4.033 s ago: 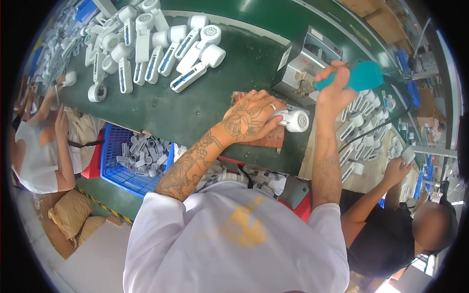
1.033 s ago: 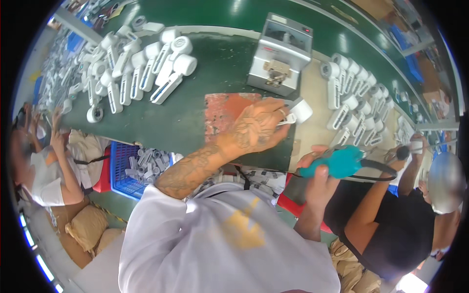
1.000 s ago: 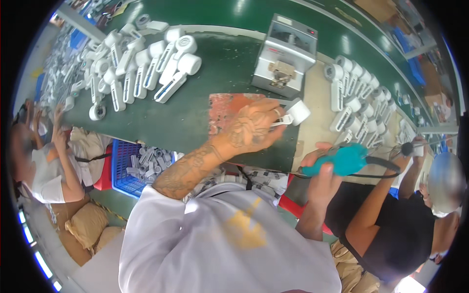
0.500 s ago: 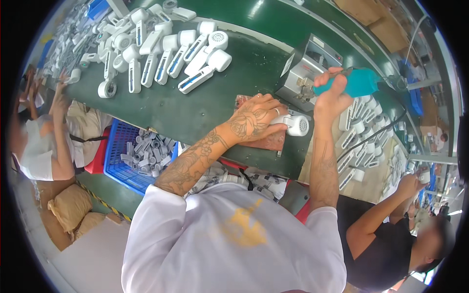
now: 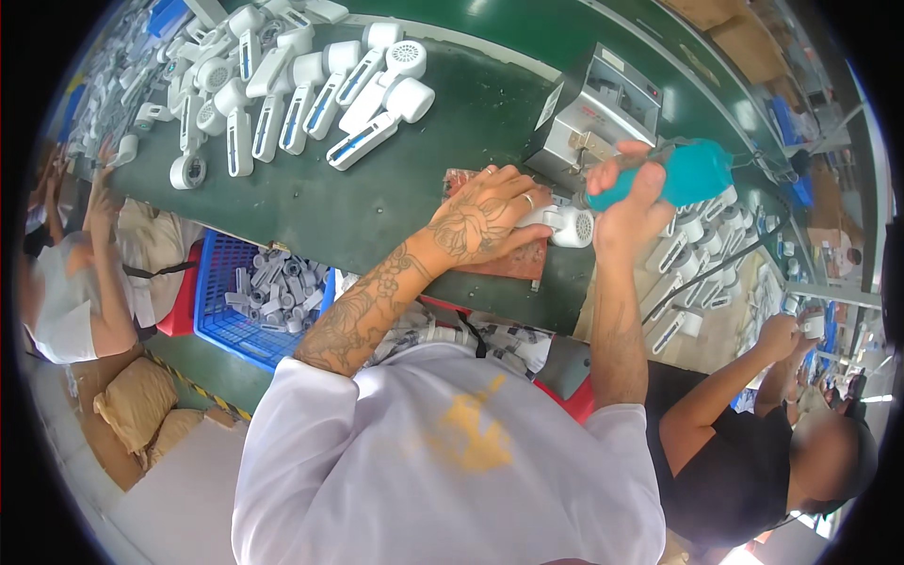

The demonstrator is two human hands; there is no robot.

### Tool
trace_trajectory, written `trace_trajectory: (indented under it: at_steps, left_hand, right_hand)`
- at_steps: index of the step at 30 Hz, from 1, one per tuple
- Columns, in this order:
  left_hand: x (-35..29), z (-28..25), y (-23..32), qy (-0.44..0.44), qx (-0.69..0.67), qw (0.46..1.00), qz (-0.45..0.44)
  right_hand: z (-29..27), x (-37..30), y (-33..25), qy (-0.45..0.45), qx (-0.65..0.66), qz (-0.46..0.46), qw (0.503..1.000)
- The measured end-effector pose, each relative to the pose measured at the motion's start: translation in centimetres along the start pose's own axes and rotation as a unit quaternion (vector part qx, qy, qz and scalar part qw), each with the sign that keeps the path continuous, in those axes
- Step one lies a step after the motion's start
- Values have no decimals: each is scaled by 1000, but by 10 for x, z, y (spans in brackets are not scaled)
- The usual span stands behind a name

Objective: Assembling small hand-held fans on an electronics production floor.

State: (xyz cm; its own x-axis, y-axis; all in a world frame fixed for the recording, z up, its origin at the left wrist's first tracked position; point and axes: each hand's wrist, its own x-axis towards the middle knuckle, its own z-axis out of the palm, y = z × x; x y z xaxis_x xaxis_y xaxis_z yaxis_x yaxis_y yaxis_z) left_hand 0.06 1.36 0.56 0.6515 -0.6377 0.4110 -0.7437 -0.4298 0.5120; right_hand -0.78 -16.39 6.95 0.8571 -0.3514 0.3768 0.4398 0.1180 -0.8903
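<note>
My left hand (image 5: 488, 215), with a ring on one finger, is closed round the handle of a white shower-head-like piece (image 5: 571, 228). Its round perforated end points right, and much of the handle is hidden under my fingers. Beneath lies a worn reddish-brown pad (image 5: 513, 264) on the green bench. My right hand (image 5: 627, 200) grips a teal electric screwdriver (image 5: 695, 173), held slanting with its front end down and left, close to the piece's neck. Whether the tip touches is hard to make out. Just beyond stands a grey metal screw feeder (image 5: 586, 127).
Several white pieces with blue strips (image 5: 363, 139) lie at the far left, and more (image 5: 692, 250) at right on a pale board. A blue basket (image 5: 215, 292) of small grey parts stands left, below the bench. A black cable (image 5: 706, 271) crosses the right. Co-workers sit at both sides.
My right hand has brought the screwdriver from the screw feeder down and left to the white piece's neck. The left hand keeps its hold. The whole view has shifted slightly.
</note>
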Motion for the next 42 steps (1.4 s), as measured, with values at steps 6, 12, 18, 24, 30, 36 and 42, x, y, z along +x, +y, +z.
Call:
trace_trajectory:
  at_steps: [6,12,18,24,30,36,42]
  left_hand:
    - [2,1,-2,-29,-11,1000,-6]
    - [3,0,0,-24,4,1000,1]
    - [4,1,1,-25,13,1000,-5]
    - [0,1,-4,-23,3,1000,-7]
    - [1,3,-4,2,-37,999,-2]
    - [2,2,-1,11,-32,999,3]
    - [0,0,-2,16,-25,1000,2]
  right_hand:
    - [5,-8,5,-11,-15,-5,1000]
    - [-3,-12,24,-19,19,-5,1000]
    - [0,-10,21,-11,17,-3,1000]
    - [3,-2,8,2,-7,-3,1000]
    - [3,42,6,48,-63,-98,992]
    - [-5,43,27,15,-53,-95,994]
    - [1,11,-1,50,-26,20,998]
